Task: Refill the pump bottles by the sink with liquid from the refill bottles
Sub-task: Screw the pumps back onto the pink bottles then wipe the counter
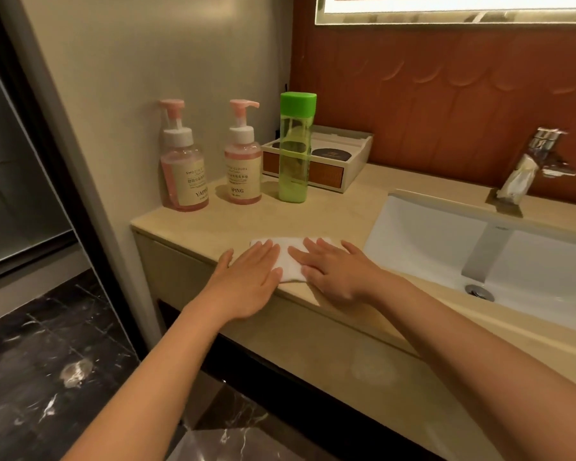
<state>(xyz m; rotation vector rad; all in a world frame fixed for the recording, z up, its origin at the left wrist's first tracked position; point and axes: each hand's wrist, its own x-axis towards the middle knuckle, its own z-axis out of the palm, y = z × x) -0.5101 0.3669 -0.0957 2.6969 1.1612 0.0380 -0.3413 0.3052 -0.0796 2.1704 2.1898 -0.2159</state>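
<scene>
Two pink pump bottles stand upright at the back left of the beige counter [340,207]: the left pump bottle [184,168] against the wall, the right pump bottle [243,164] beside it. A tall green refill bottle [296,151] with its cap on stands to their right. A folded white cloth [288,252] lies near the counter's front edge. My left hand [250,281] and my right hand [336,271] rest flat on it, fingers spread, gripping nothing.
A cream tray [356,161] of amenities sits behind the green bottle. A white sink basin [423,234] with a chrome tap [532,161] fills the right side. A glass door [14,181] and dark marble floor [47,361] lie to the left.
</scene>
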